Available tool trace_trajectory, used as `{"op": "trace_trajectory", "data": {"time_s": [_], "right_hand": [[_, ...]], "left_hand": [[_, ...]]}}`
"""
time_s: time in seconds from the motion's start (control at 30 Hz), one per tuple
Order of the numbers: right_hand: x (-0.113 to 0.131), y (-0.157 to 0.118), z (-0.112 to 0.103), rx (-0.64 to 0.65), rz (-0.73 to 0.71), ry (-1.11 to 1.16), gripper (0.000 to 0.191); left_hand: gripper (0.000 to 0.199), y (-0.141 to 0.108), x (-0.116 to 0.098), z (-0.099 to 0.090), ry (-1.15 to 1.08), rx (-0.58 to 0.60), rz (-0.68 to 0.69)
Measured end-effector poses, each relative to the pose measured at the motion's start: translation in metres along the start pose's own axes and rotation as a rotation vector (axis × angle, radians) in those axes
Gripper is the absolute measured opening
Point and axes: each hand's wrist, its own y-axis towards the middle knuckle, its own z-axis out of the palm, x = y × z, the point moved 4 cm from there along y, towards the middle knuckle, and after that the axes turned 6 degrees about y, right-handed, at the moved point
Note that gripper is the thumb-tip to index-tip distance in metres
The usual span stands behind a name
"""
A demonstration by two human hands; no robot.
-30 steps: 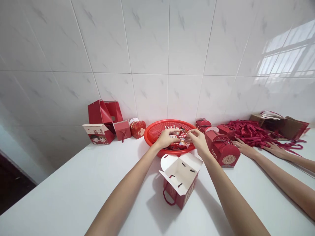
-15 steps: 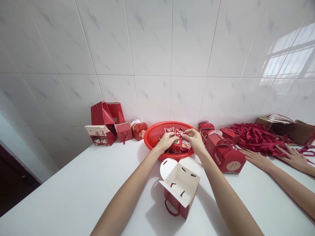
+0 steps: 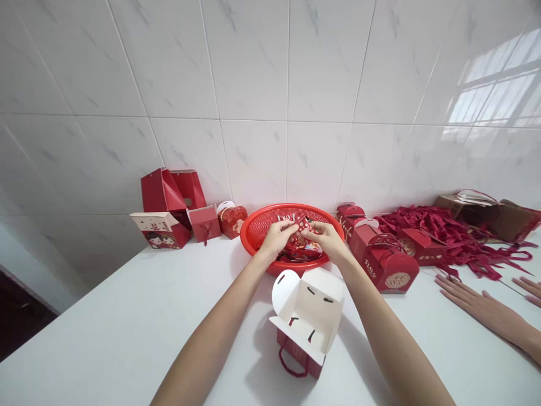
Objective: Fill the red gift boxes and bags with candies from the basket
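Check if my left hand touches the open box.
Apart: in the head view, the basket's front rim shows between your left hand and the open box.

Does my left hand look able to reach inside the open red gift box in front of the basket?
Likely yes: the left hand is just beyond the gift box, whose mouth is uncovered.
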Motion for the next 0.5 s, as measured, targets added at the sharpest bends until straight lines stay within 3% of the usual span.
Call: {"op": "trace_trajectory", "data": {"time_s": [0.27,0.5], "right_hand": [[-0.001,-0.003,-0.002,-0.085,-0.019,-0.037,0.027],[-0.005,-0.006,-0.004,-0.145,0.0,-0.155,0.014]], "left_hand": [[0.014,-0.004,0.004,-0.003,-0.26,-0.12,-0.246],[0.038,-0.003,0.018,-0.004,-0.191,-0.031,-0.152]]}}
